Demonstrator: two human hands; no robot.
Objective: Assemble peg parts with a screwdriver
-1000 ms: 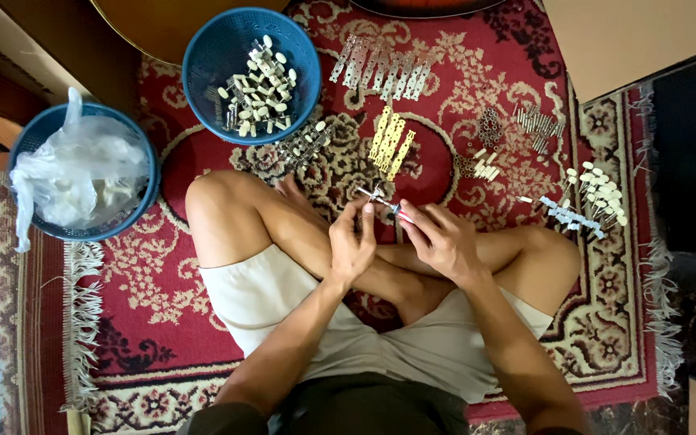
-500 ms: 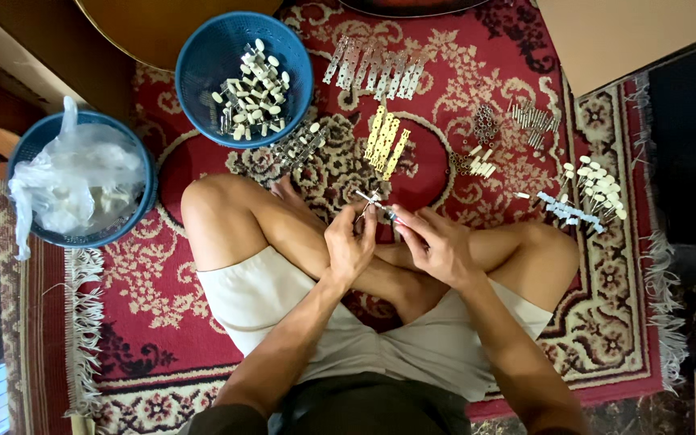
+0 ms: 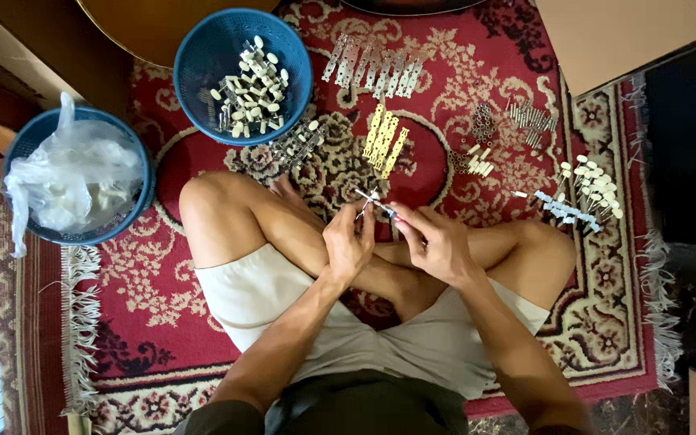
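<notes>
We sit cross-legged on a red patterned rug [image 3: 203,322], both hands raised above our crossed shins. Our left hand [image 3: 348,246] pinches a small metal part [image 3: 366,201] between thumb and fingertips, the other fingers curled in. Our right hand [image 3: 437,242] closes around a thin tool [image 3: 384,209], whose tip meets the metal part just beyond the left fingertips. Both grips are narrow and tight.

Ahead of our knees lie a row of yellow strips [image 3: 387,141] and, further off, a row of silver strips [image 3: 372,64]. At the upper left stands a blue basket [image 3: 203,97] with white-knobbed pieces [image 3: 247,89] in it. A second blue basket [image 3: 142,201] at the far left holds a clear plastic bag [image 3: 70,173]. At the right, more white knobs [image 3: 594,181] rest on the rug, near a heap of small metal bits [image 3: 485,125].
</notes>
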